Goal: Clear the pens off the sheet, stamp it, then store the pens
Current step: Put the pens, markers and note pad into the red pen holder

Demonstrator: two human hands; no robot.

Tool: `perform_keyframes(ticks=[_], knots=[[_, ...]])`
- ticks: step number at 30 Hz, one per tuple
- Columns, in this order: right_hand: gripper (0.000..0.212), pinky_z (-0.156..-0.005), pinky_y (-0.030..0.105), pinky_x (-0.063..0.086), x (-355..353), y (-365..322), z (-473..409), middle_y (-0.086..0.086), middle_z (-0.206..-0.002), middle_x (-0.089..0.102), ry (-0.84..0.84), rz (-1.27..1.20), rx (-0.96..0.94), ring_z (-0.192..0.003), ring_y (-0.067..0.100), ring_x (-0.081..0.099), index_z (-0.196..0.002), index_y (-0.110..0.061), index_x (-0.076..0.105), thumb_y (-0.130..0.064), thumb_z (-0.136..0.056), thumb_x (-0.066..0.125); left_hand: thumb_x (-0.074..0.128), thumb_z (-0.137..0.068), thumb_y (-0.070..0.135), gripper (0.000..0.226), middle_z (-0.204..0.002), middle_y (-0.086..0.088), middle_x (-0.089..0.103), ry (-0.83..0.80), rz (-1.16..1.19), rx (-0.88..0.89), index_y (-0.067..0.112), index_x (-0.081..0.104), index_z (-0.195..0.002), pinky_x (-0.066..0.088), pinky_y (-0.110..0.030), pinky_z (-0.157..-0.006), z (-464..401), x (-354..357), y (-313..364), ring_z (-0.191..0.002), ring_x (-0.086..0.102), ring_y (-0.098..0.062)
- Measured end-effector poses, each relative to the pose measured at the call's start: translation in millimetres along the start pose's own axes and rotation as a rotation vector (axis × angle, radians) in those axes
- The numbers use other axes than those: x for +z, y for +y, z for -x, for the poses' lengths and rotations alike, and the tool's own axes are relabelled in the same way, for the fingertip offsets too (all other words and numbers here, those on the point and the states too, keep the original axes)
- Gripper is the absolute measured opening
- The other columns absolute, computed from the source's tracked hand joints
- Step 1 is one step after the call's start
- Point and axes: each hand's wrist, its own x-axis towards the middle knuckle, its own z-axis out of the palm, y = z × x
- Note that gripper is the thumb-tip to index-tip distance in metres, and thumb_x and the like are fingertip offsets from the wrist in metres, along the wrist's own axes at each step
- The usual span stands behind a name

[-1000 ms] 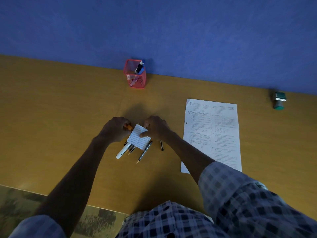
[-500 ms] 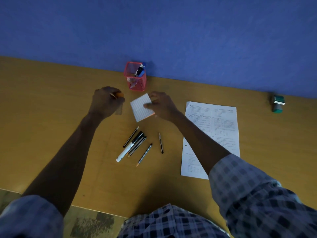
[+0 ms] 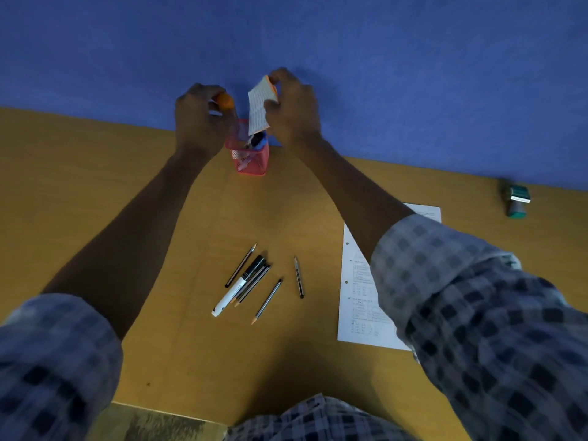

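Hands have gone from the pen pile up to the red mesh pen cup (image 3: 251,160). Left hand (image 3: 199,122) fingers pinch an orange-capped item (image 3: 225,101), right hand (image 3: 292,106) fingers pinch a small gridded card (image 3: 259,105). 6 or so pens (image 3: 251,281) remain on the desk (image 3: 95,202) beside the sheet (image 3: 356,300), so storing's barely begun.

Both hands are rising from the loose pens toward the red mesh holder (image 3: 251,154). The left hand (image 3: 199,122) is carrying an orange-capped item (image 3: 225,101) above it; the right hand (image 3: 292,109) is tilting the small printed notepad (image 3: 261,105) upright over its opening.
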Motion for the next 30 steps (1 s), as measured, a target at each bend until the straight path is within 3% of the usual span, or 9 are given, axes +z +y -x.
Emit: perform_keyframes(ticks=[3,6,10,14,17,22,30], knots=[[0.034,-0.076,0.037,0.048,10,-2,-16,0.015,-0.108,0.066,-0.082,0.16,-0.017,-0.104,0.036,0.06,-0.117,-0.011,0.055,-0.012,-0.083,0.054,0.057,-0.077,0.016,0.022,-0.099,-0.01,0.071,-0.022,-0.008,-0.057,0.008,0.072,-0.091,0.058,-0.026,-0.078,-7,10,-3,-0.086,0.069,-0.018],[0.029,-0.075,0.033,0.044,20,0,-26,0.015,-0.112,0.065,-0.137,0.237,-0.03,-0.108,0.033,0.059,-0.115,-0.008,0.056,-0.012,-0.086,0.054,0.059,-0.076,0.014,0.017,-0.097,-0.009,0.071,-0.029,-0.024,-0.065,0.008,0.071,-0.087,0.059,-0.03,-0.078,-6,16,-9,-0.083,0.069,-0.018],[0.015,-0.07,0.034,0.039,32,-1,-34,0.015,-0.1,0.064,-0.212,0.271,-0.052,-0.103,0.033,0.061,-0.097,-0.009,0.062,-0.009,-0.083,0.057,0.064,-0.073,0.018,0.018,-0.097,-0.008,0.072,-0.058,-0.048,-0.091,0.011,0.072,-0.088,0.058,-0.034,-0.076,-3,19,-20,-0.085,0.07,-0.02],[0.019,-0.067,0.031,0.043,44,-4,-35,0.017,-0.107,0.065,-0.251,0.263,-0.029,-0.098,0.031,0.063,-0.102,-0.002,0.063,-0.009,-0.084,0.062,0.069,-0.075,0.026,0.023,-0.107,-0.002,0.072,-0.067,-0.139,-0.107,0.014,0.073,-0.095,0.044,-0.025,-0.078,0,26,-22,-0.099,0.066,-0.02],[0.018,-0.064,0.031,0.041,53,-8,-36,0.014,-0.104,0.064,-0.244,0.283,-0.021,-0.095,0.028,0.063,-0.103,-0.004,0.061,-0.017,-0.09,0.061,0.074,-0.073,0.029,0.033,-0.11,-0.007,0.07,-0.085,-0.195,-0.118,0.013,0.073,-0.101,0.041,-0.028,-0.073,-1,32,-26,-0.101,0.064,-0.025],[0.031,-0.088,0.036,0.051,61,-7,-37,0.01,-0.123,0.06,-0.274,0.454,0.003,-0.114,0.029,0.059,-0.12,-0.011,0.056,-0.019,-0.091,0.063,0.071,-0.074,0.032,0.031,-0.102,-0.008,0.07,-0.15,-0.251,-0.121,0.019,0.073,-0.102,0.051,-0.036,-0.071,-3,40,-38,-0.091,0.067,-0.028],[0.034,-0.09,0.032,0.046,65,-11,-42,0.005,-0.127,0.059,-0.194,0.524,-0.029,-0.118,0.025,0.057,-0.122,-0.016,0.053,-0.038,-0.096,0.053,0.074,-0.071,0.031,0.032,-0.107,-0.013,0.063,-0.158,-0.312,-0.142,0.01,0.072,-0.096,0.044,-0.035,-0.066,-4,45,-34,-0.091,0.062,-0.034]])
